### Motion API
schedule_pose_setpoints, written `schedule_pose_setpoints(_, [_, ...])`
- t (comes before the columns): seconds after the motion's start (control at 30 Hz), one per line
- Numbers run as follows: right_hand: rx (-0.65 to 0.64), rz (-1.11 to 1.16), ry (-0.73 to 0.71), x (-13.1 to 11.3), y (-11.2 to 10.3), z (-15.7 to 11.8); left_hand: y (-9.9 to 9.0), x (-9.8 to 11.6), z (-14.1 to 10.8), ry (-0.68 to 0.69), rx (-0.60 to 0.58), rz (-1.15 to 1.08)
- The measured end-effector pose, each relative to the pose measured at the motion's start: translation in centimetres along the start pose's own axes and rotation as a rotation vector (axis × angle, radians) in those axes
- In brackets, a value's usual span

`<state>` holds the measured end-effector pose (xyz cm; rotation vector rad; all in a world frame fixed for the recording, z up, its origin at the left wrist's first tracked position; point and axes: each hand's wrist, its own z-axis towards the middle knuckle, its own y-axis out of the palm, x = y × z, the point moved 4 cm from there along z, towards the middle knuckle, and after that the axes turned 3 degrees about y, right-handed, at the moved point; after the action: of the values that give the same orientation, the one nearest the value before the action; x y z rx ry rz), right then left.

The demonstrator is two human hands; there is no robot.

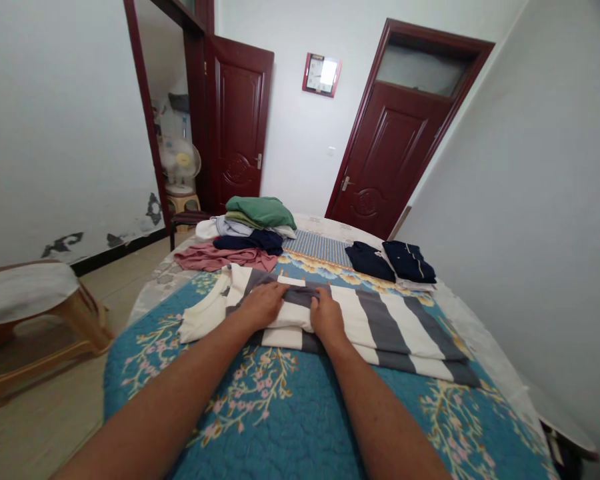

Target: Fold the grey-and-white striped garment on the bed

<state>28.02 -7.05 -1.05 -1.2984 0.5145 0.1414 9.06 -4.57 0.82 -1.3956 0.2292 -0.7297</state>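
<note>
A striped shirt [383, 320] in white and dark grey lies lengthwise across the table, folded over in layers. Its cream neckline [205, 311] is at the left and its far end reaches to the right. My left hand [264, 305] is closed on the upper layer, fingers curled into the cloth. Close by on the right, my right hand [327, 317] pinches the same layer with thumb and fingers. Between the two hands the grey stripe is bunched into small creases. Some fingertips are hidden in the fabric.
A blue floral quilted cover [300, 413] spreads over the table. Behind the shirt at left sits a heap with a green garment [263, 212] and a pink garment [225, 258]. Folded navy clothes [409, 261] lie at right. A stool [35, 300] stands to the left.
</note>
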Motion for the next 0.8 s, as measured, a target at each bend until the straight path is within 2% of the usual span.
schedule_pose_setpoints(0.13, [0.029, -0.034, 0.033, 1.1, -0.5, 0.5, 2.3, -2.2, -0.8, -0.104, 0.034, 0.142])
schedule_pose_setpoints(0.2, [0.116, 0.012, -0.043, 1.2, -1.0, 0.5, 2.6, -2.6, -1.1, -0.134, 0.028, 0.154])
schedule_pose_setpoints(0.27, [0.238, 0.096, -0.223, 0.0, -1.5, -0.2, 2.5, -2.6, -1.1, -0.139, 0.026, 0.157])
schedule_pose_setpoints(0.33, [0.306, 0.179, -0.465, -2.3, -1.7, -1.6, 2.3, -2.4, -1.1, -0.127, 0.032, 0.166])
schedule_pose_setpoints(0.4, [0.265, 0.23, -0.683, -5.0, -1.0, -3.2, 2.3, -2.4, -1.2, -0.112, 0.018, 0.185])
schedule_pose_setpoints(0.47, [0.151, 0.236, -0.778, -7.3, 0.4, -4.1, 2.4, -2.5, -1.4, -0.095, -0.026, 0.204])
schedule_pose_setpoints(0.53, [0.022, 0.204, -0.703, -8.3, 1.9, -4.0, 2.5, -2.7, -1.5, -0.086, -0.063, 0.213])
schedule_pose_setpoints(0.63, [-0.135, 0.109, -0.481, -7.5, 3.6, -2.7, 2.5, -3.0, -1.4, -0.096, -0.071, 0.217])
schedule_pose_setpoints(0.8, [-0.194, -0.045, -0.307, -4.1, 3.3, -1.1, 2.7, -3.2, -1.2, -0.072, -0.087, 0.22])
